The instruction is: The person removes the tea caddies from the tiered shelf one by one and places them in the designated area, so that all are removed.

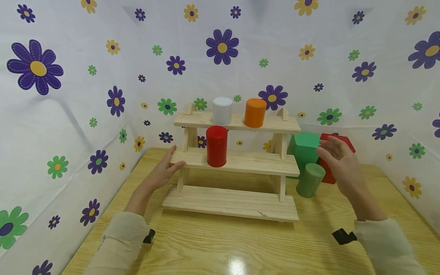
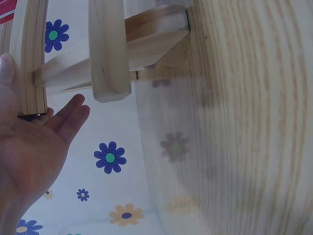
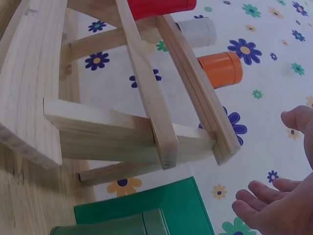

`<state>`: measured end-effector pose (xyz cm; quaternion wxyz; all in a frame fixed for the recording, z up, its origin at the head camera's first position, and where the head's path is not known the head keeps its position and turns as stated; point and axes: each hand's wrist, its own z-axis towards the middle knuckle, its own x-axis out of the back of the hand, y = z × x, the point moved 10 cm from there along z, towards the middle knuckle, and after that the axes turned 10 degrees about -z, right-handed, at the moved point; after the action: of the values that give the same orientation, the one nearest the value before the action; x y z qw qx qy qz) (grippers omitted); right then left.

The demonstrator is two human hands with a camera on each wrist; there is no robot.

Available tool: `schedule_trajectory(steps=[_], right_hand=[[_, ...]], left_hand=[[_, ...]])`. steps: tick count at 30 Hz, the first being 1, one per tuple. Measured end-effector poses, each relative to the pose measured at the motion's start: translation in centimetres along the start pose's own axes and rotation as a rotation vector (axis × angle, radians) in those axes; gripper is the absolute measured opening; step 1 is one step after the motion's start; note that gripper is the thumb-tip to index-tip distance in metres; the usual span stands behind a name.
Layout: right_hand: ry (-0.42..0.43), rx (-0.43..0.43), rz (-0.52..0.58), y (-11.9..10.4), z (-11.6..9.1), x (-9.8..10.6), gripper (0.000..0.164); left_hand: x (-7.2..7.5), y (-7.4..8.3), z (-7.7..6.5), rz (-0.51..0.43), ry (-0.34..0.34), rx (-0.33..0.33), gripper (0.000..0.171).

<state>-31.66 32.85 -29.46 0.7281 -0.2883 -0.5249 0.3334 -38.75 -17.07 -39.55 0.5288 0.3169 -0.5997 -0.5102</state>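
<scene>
Wooden stand (image 1: 227, 200) on table (image 1: 206, 244); left hand (image 1: 160, 172) grips the left end of the middle shelf (image 1: 256, 162), thumb at the front edge. Open room: table in front of the stand, and middle shelf right of the red can (image 1: 217, 149), which stands upright left of centre. White can (image 1: 222, 112) and orange can (image 1: 255, 114) upright on the top shelf (image 1: 196, 119), apart; tops covered, contents hidden. Right hand (image 1: 340, 162) released, fingers loosely bent, raised right of the stand. Near it, green can (image 1: 310, 182) on the table, before green box (image 1: 305, 144) and red box (image 1: 328, 173); these obstruct the stand's right side. Flowered sheet (image 1: 199, 36) behind.
</scene>
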Motion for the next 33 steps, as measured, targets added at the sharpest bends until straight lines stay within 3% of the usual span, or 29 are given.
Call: schedule_trajectory(steps=[33], right_hand=[[-0.102,0.023,0.115,-4.5,0.7,-7.5,0.077]], left_hand=[[0.0,0.2,0.1,-0.024,-0.006,-0.037,0.088]])
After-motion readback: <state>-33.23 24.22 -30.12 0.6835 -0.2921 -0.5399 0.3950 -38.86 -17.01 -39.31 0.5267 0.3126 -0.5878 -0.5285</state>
